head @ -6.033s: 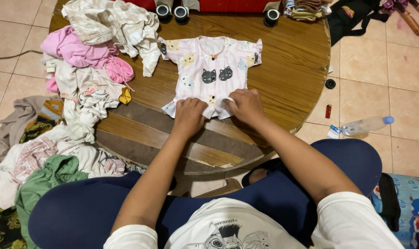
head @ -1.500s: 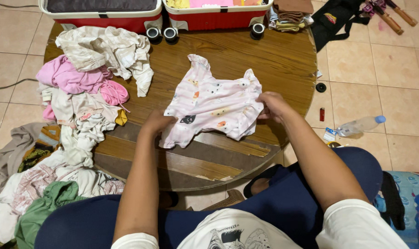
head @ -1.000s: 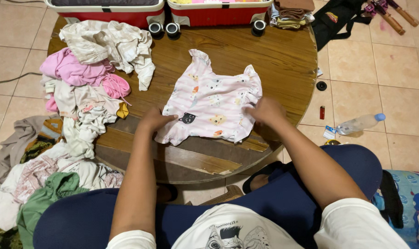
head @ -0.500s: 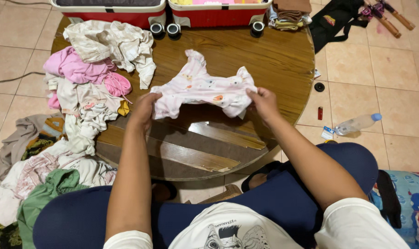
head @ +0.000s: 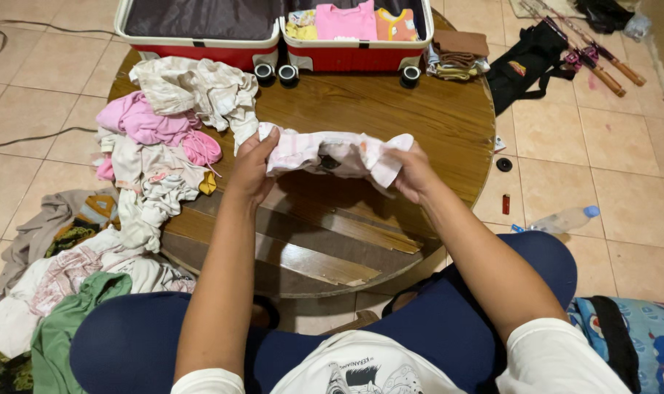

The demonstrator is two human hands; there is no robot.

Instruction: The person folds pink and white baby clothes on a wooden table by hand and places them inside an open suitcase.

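Seated person, head view looking down over dark blue trousers and a white printed shirt. Both hands raised over a round brown wooden table [head: 434,109] with a worn, peeling near edge. Left hand [head: 253,169] is closed on the left end of a small pale pink striped child's top with cat prints [head: 332,153], thumb on top and fingers curled beneath the cloth. Right hand [head: 413,172] is closed on the right end of the same garment, fingers pinching a bunched fold. The top is folded over into a narrow band stretched between the two hands, held above the middle of the table, apart from the wood; a dark cat print shows near its centre. On the table's left side lies a heap of unfolded clothes [head: 164,146] in cream, pink and white, spilling over the edge onto more garments on the tiled floor [head: 624,146], a green one [head: 62,321] among them. At the far edge stands an open red suitcase with a white rim [head: 273,36], folded pink and yellow pieces in its right half. Right of the table, on the floor: a clear plastic bottle with a blue cap [head: 565,218], a small red lighter [head: 505,204], a black bag [head: 529,62].
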